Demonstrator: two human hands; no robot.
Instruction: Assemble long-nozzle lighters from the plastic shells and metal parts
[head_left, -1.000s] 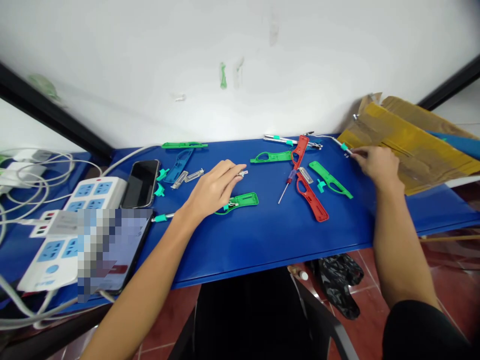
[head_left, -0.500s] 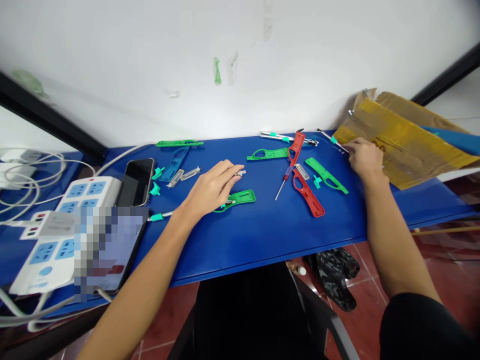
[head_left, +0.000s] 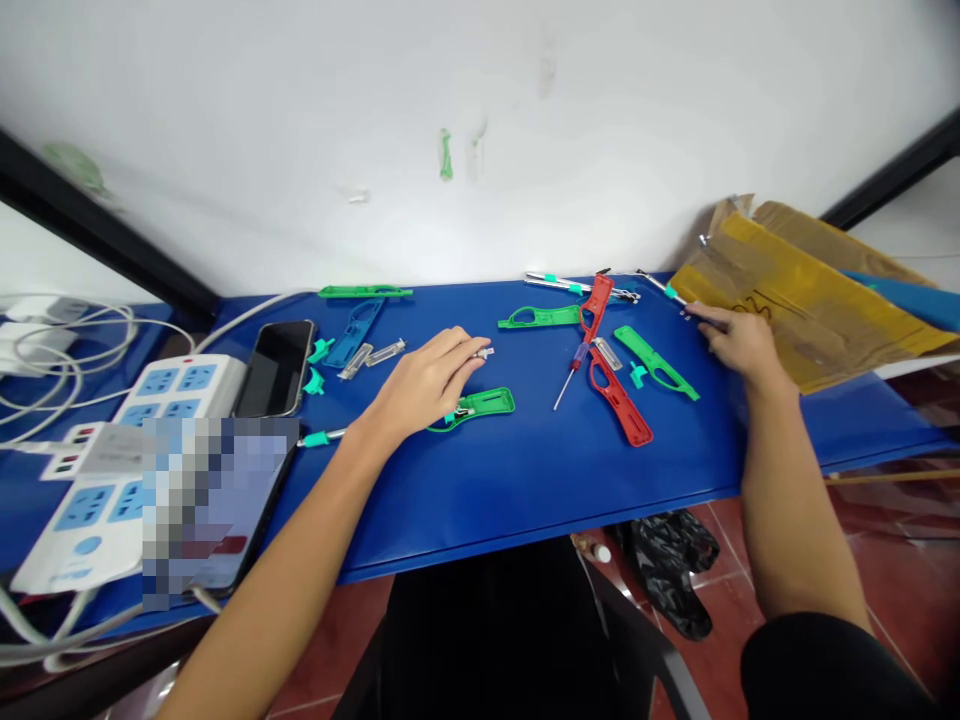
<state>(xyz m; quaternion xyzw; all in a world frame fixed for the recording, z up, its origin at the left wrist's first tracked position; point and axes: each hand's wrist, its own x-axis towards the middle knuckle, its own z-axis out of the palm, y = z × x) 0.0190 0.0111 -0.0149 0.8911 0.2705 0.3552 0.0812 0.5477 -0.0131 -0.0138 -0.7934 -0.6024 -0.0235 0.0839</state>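
Observation:
My left hand [head_left: 427, 380] pinches a small metal part [head_left: 484, 353] between thumb and fingertips; its exact kind is too small to make out. Beneath that hand lies a green lighter casing half [head_left: 487, 402], partly hidden, with small pieces inside. My right hand [head_left: 739, 340] is beside the cardboard box, index finger stretched out and thumb apart. Its fingertip is close to tiny metal pieces [head_left: 685, 316] and a metal lighter tube with a teal piece [head_left: 667, 290]; whether it touches them I cannot tell. A screwdriver [head_left: 574, 370] rests between red casing halves [head_left: 622, 405].
The cardboard box [head_left: 817, 310] with yellow tape stands at the right. More green casing halves [head_left: 656, 362], a blue one [head_left: 355, 332] and clear fuel tanks [head_left: 386, 352] lie about. At the left are a phone [head_left: 275, 368], a tablet [head_left: 240, 500] and a power strip [head_left: 199, 385].
My right hand has drawn slightly right and down from the small metal pieces, its index finger now stretched out. My left hand keeps its pinch. The view has shifted a little.

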